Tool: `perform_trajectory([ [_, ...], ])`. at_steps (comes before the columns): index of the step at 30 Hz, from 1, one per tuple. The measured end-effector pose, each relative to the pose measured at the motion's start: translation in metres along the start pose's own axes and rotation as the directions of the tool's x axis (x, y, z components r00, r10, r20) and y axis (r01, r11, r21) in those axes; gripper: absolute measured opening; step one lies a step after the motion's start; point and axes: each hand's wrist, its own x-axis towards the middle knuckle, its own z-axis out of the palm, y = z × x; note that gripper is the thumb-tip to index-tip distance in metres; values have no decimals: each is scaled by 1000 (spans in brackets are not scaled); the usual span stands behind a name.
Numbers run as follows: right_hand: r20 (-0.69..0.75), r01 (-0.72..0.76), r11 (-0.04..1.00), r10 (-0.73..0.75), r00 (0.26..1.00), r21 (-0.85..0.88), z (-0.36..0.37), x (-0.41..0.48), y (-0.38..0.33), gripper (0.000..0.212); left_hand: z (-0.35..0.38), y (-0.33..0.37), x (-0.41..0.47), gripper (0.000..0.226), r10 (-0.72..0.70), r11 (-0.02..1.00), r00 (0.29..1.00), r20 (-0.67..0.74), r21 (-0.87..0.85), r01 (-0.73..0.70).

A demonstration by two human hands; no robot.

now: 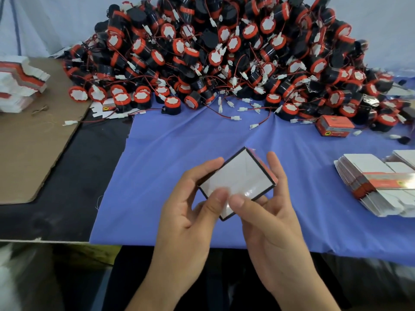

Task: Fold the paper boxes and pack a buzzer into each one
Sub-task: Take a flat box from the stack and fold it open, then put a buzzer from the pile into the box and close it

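A dark surface is carrying everything, and a blue cloth is covering its middle and right part down to the near edge. A brown cardboard sheet is lying over the left side. A pale wall is rising behind the far edge.

A big pile of buzzers, black with red rims and white faces, is spreading along the far edge from the cardboard to the right edge. Thin red wires with white plugs are trailing out of the pile onto the cloth, lying between the pile and the hands. A closed orange box is sitting at the foot of the pile toward the right edge. A stack of flat boxes is lying at the right edge, and another stack is resting on the cardboard at the far left corner.

The left hand and the right hand are holding one paper box together above the cloth, near the middle of the near edge. The box is showing its open white inside with dark rims. Fingers of each hand are curling around its sides, and both thumbs are pressing side by side on its near corner, hiding that part.
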Motion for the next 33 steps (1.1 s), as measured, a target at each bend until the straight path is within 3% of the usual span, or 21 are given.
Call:
perform_trajectory([
  [3, 64, 100, 981, -90, 994, -164, -3, 1, -3, 117, -13, 2, 4, 35, -64, 995, 990, 128, 90, 53],
  [5, 105, 231, 891, -206, 973, -391, -7, 2, -7, 120, -19, 2, 7, 49, -171, 983, 959, 226, 112, 149],
  [6, 141, 281, 805, -244, 960, -523, -9, 2, -9, 120, -21, 1, 8, 59, -210, 973, 949, 235, 149, 179],
  [8, 273, 376, 538, -263, 925, -754, -16, 4, -10, 119, -22, 1, 13, 68, -188, 947, 966, 178, 294, 130],
  [11, 422, 456, 105, -241, 874, -884, -21, 7, -6, 126, -24, -1, 22, 62, -66, 900, 994, 92, 436, 20],
  [14, 460, 481, -34, -360, 812, -876, -26, 10, -9, 122, -29, -9, 27, 55, -100, 936, 988, 117, 349, 54],
  [15, 408, 463, 38, -414, 814, -885, -29, 10, -11, 119, -31, -12, 29, 57, -123, 950, 984, 126, 304, 79],
  [16, 305, 433, 239, -430, 850, -869, -32, 10, -13, 115, -33, -15, 30, 61, -145, 959, 980, 133, 262, 106],
  [17, 184, 378, 506, -393, 901, -775, -35, 11, -14, 112, -34, -19, 31, 66, -171, 966, 975, 144, 221, 136],
  [18, 97, 306, 709, -320, 942, -635, -38, 13, -13, 107, -35, -21, 33, 71, -200, 968, 966, 164, 184, 169],
  [19, 56, 247, 811, -257, 965, -531, -42, 15, -10, 101, -35, -24, 35, 71, -224, 967, 956, 189, 165, 194],
  [21, 41, 211, 807, -226, 973, -552, -55, 25, -1, 81, -36, -31, 39, 61, -224, 959, 951, 214, 222, 177],
  [24, 16, 144, 766, -171, 985, -626, -70, 38, 18, 53, -38, -50, 47, 53, -220, 832, 959, 181, 548, 87],
  [27, -56, 61, 722, -137, 989, -690, -80, 38, 39, 51, -37, -69, 47, 59, -300, 662, 945, 133, 742, 105],
  [30, -54, 18, 740, -73, 996, -672, -92, 34, 50, 55, -41, -81, 42, 65, -343, 682, 929, 138, 717, 145],
  [33, -14, -86, 829, 94, 995, -553, -107, 32, 44, 71, -53, -78, 43, 93, -416, 675, 894, 169, 716, 178],
])
